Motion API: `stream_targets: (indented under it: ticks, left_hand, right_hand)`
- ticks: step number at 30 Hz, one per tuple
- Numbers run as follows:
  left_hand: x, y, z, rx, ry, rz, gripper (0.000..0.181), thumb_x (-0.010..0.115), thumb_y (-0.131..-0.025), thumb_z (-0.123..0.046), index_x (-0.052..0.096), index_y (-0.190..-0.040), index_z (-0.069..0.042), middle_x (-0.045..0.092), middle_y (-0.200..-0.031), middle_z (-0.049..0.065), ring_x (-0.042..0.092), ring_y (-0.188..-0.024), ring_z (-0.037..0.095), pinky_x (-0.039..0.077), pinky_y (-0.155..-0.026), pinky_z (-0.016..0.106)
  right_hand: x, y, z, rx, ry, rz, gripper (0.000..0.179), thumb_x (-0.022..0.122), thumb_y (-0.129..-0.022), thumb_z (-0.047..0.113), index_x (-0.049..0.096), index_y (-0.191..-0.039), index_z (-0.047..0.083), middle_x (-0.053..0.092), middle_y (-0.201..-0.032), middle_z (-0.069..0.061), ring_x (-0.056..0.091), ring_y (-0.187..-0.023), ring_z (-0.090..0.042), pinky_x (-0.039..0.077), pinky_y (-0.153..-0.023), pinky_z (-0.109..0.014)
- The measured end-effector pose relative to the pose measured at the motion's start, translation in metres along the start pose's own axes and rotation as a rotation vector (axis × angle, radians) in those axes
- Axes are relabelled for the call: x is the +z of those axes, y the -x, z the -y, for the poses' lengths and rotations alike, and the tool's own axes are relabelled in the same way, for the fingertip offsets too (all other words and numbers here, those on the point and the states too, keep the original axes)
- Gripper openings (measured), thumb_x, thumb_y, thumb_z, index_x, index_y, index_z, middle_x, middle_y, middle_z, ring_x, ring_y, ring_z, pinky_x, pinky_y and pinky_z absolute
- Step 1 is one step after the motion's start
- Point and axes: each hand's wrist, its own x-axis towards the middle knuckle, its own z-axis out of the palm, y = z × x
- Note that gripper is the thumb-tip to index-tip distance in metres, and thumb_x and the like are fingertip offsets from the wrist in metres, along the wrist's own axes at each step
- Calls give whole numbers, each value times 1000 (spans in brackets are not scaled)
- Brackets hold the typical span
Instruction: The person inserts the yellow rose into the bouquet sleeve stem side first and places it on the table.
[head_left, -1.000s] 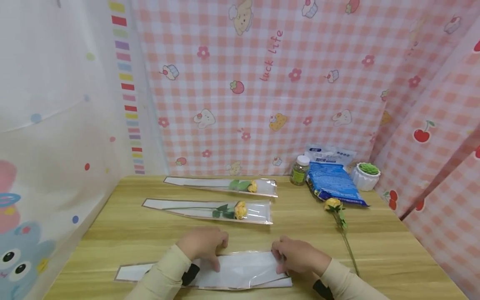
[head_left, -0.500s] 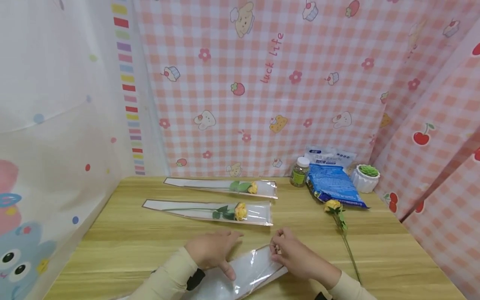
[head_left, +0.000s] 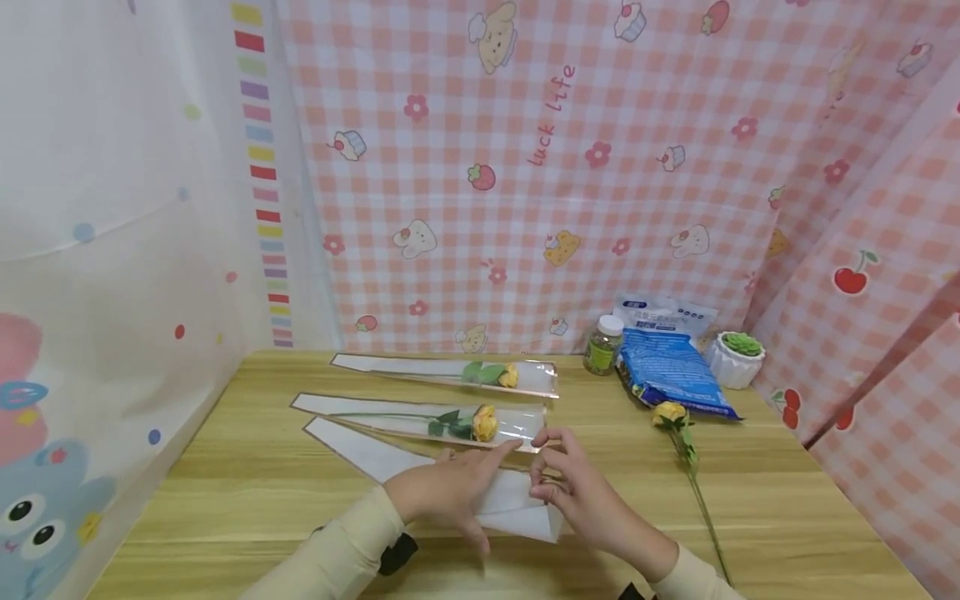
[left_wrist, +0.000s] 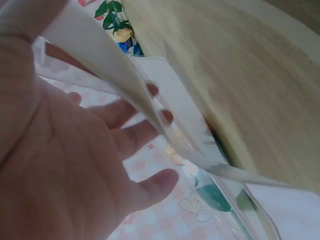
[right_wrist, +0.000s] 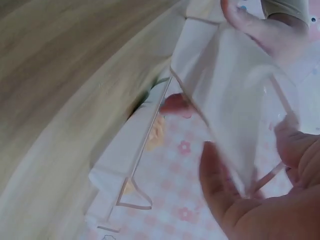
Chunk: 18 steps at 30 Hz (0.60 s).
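Observation:
An empty-looking white and clear flower sleeve (head_left: 510,496) with a brownish edge lies aslant between the two hands, its narrow end pointing to the back left. My right hand (head_left: 585,496) pinches its wide end with curled fingers and thumb; in the right wrist view that sleeve (right_wrist: 235,95) stands spread into a folded corner at the fingers. Across the sleeve's middle reaches my left hand (head_left: 446,492), fingers straight and thumb apart. In the left wrist view the sleeve (left_wrist: 100,50) passes over the fingers of the left hand (left_wrist: 75,150).
Two yellow roses, a nearer rose (head_left: 484,423) and a farther rose (head_left: 507,376), lie in sleeves behind the hands. A loose yellow rose (head_left: 670,414) lies to the right. At the back right stand a jar (head_left: 603,346), a blue bag (head_left: 669,367) and a potted succulent (head_left: 737,360).
The sleeve has been lifted and turned from near the front edge toward the wrapped roses, its narrow end now farther back. My left hand has moved right, fingers straightening.

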Motion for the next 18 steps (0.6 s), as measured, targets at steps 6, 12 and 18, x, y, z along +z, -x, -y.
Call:
stream_targets:
  ticks: [6, 12, 18]
  left_hand:
    - [1, -2, 3, -3, -32, -52, 125, 92, -68, -49, 17, -161, -13, 39, -159, 12, 40, -143, 29, 35, -110, 61]
    - [-8, 2, 7, -23, -61, -165, 120, 91, -70, -47, 22, -159, -7, 47, -151, 15, 50, -134, 31, 47, -102, 55]
    - [-12, 9, 6, -21, -100, -218, 116, 91, -71, -47, 24, -158, -7, 48, -148, 19, 53, -130, 35, 51, -94, 57]
  right_hand:
    - [3, -2, -4, -23, -21, -275, 20, 66, -93, -3, 51, -106, 2, 48, -129, -14, 57, -112, -29, 55, -78, -30]
    - [4, 1, -8, -79, -13, -437, 18, 64, -91, -11, 55, -93, 4, 50, -122, -13, 56, -109, -18, 56, -71, -30]
    - [6, 6, -10, -103, 68, -447, 20, 66, -90, -10, 64, -92, 9, 49, -125, -6, 50, -113, -17, 56, -71, -31]
